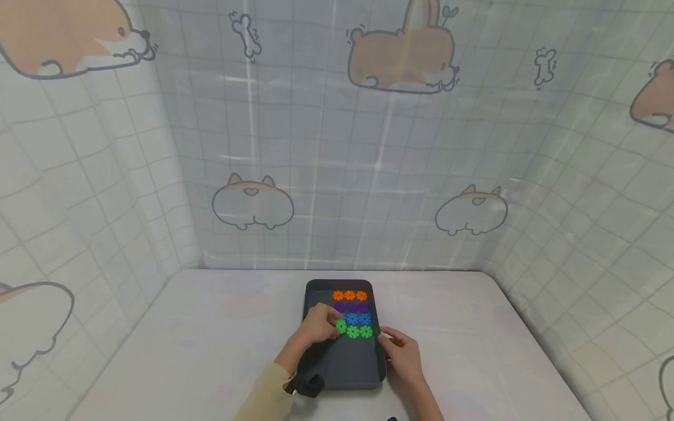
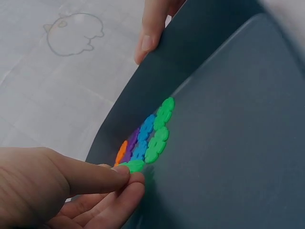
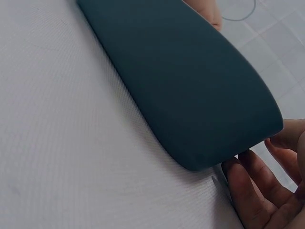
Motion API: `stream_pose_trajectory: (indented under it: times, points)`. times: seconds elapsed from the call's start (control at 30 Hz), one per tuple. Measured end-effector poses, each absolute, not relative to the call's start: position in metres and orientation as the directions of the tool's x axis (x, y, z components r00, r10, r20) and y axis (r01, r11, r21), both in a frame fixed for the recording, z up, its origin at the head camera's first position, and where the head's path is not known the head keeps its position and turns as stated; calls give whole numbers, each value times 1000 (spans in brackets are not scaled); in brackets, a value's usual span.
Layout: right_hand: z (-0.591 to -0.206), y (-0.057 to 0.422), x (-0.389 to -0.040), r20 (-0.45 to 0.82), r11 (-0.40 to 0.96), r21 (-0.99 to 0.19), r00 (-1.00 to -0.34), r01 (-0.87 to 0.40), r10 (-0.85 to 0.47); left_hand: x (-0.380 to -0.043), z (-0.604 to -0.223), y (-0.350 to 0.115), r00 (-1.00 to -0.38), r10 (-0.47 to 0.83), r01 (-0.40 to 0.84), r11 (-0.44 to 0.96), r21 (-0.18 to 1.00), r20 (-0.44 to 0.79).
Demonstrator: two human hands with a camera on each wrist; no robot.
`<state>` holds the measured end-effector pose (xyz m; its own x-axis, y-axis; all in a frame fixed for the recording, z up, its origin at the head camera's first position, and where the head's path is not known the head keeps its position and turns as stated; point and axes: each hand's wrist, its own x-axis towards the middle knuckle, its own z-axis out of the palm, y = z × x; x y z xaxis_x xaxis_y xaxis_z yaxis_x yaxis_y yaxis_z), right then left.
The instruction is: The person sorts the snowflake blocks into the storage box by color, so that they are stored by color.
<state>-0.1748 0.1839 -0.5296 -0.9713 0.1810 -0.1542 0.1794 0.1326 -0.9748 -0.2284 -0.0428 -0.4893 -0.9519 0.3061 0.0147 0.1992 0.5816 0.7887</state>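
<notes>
My left hand [image 1: 320, 324] is over the dark tray [image 1: 342, 371], pinching a green flower-shaped disc [image 2: 135, 166] between thumb and fingers. In the left wrist view this disc tilts beside two more green discs [image 2: 157, 144]. Rows of blue discs [image 1: 364, 318], purple discs [image 1: 363, 307] and orange discs [image 1: 350, 296] lie behind them in the tray, along its right part. At the tray's right side, my right hand [image 1: 404, 354] touches the outer wall [image 3: 190, 90] and rim with its fingertips. Its fingers are slightly bent, and none shows inside the tray.
The tray stands on a pale table [image 1: 221, 333]. Behind and at both sides rise sheets with a grid and cartoon animals [image 1: 253, 202]. A small dark object [image 1: 392, 418] shows at the bottom edge of the head view.
</notes>
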Motion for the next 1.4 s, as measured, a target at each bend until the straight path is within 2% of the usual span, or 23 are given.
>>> stream_pose_trajectory:
  times: [0.37, 0.83, 1.4]
  points:
    - [-531, 185, -176, -162, 119, -976, -972, 183, 170, -232, -495, -43, -958, 285, 121, 532, 838, -43]
    - [-531, 184, -177, -155, 124, -976, -973, 178, 171, -232, -491, -43, -960, 277, 135, 584, 800, -41]
    - [-529, 184, -176, -170, 122, -974, -970, 193, 172, -234, -493, -44, -965, 254, 98, 565, 819, -60]
